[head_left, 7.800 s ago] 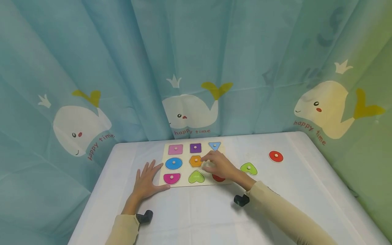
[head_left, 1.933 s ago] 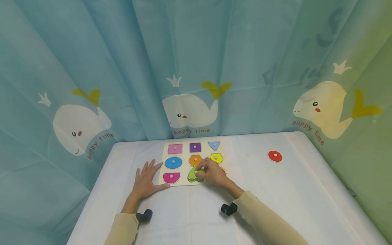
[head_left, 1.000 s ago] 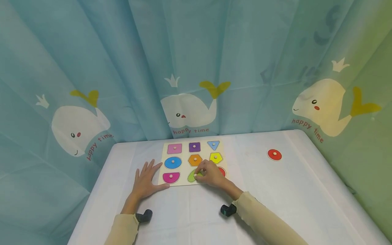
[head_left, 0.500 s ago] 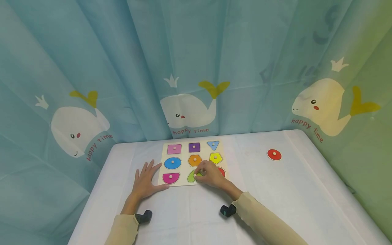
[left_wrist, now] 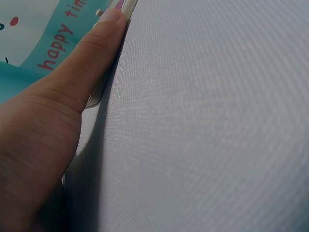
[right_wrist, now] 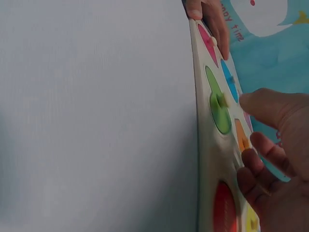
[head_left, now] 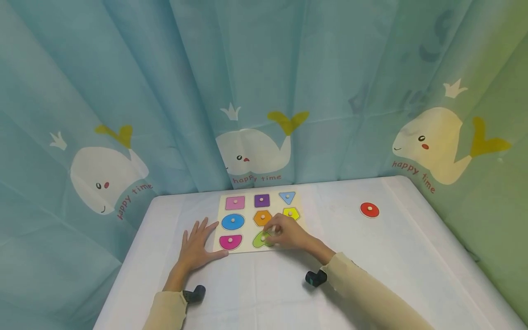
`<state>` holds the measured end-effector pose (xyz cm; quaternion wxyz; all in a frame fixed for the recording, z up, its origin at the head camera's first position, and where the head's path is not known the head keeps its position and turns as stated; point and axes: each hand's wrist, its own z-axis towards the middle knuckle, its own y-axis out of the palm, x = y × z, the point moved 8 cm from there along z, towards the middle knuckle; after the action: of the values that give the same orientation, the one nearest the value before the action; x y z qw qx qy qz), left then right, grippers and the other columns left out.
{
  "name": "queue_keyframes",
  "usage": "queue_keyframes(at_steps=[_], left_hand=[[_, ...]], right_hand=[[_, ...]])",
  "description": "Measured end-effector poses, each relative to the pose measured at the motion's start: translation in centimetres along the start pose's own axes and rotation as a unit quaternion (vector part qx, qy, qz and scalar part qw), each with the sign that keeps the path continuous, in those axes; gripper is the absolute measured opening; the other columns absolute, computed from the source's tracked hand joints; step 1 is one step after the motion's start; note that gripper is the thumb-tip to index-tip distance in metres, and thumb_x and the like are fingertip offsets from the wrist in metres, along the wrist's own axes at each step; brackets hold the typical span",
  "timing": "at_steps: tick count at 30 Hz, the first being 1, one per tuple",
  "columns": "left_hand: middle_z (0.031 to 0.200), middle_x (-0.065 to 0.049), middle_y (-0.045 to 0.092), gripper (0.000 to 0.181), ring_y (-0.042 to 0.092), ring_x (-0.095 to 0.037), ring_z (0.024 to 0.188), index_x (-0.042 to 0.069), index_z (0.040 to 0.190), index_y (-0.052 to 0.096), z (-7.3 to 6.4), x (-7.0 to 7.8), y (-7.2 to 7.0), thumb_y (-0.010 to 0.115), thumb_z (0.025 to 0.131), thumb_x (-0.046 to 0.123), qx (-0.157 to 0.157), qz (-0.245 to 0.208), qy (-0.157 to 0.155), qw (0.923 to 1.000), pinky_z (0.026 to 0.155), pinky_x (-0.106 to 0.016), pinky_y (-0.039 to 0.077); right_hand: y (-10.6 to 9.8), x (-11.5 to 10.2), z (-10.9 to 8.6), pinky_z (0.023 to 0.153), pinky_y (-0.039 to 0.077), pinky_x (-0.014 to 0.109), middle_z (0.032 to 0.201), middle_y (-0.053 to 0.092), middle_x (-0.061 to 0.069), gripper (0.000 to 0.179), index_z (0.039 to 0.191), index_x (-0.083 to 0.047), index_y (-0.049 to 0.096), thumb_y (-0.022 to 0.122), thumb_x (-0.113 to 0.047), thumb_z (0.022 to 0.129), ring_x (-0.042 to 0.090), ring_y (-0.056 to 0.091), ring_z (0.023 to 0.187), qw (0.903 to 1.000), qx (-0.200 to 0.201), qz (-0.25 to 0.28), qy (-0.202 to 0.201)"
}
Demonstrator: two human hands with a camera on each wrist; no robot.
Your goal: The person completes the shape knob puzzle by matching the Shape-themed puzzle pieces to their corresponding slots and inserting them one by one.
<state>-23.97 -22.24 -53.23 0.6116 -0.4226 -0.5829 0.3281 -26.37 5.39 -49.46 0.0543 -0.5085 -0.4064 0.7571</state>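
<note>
My left hand (head_left: 195,247) lies with spread fingers at the left edge of a white knob puzzle board (head_left: 250,231), its thumb on the front left corner. Over the board's front row hovers my right hand (head_left: 292,233). In the right wrist view its thumb and fingers stand apart from the knob of the green heart piece (right_wrist: 218,112), holding nothing. That heart lies flat in the front middle recess. A red recess (right_wrist: 225,210) without a knob shows at the board's front right in the right wrist view; the hand hides it in the head view.
A red round knob piece (head_left: 369,212) lies on the white-covered table to the right of the board. Pink, purple, light blue, blue, orange, yellow (head_left: 294,211) and magenta pieces sit in the board. A whale-print curtain (head_left: 255,151) stands behind the table.
The green heart lay on the table right of the board, then my right hand set it into its recess by the knob. Just now the fingers have let go. My left hand has stayed put.
</note>
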Motion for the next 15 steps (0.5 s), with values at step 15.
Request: queue_keyframes(at_steps=[15], left_hand=[[0.168, -0.02, 0.022, 0.105, 0.009, -0.047, 0.155, 0.016, 0.158, 0.041, 0.0, 0.0, 0.1, 0.082, 0.074, 0.063, 0.002, 0.003, 0.001, 1.0, 0.117, -0.074, 0.001]], right_hand=[[-6.0, 3.3, -1.2, 0.066, 0.054, 0.022, 0.111, 0.068, 0.005, 0.025, 0.113, -0.009, 0.076, 0.081, -0.011, 0.088, 0.021, 0.06, 0.085, 0.9984, 0.036, -0.022, 0.039]])
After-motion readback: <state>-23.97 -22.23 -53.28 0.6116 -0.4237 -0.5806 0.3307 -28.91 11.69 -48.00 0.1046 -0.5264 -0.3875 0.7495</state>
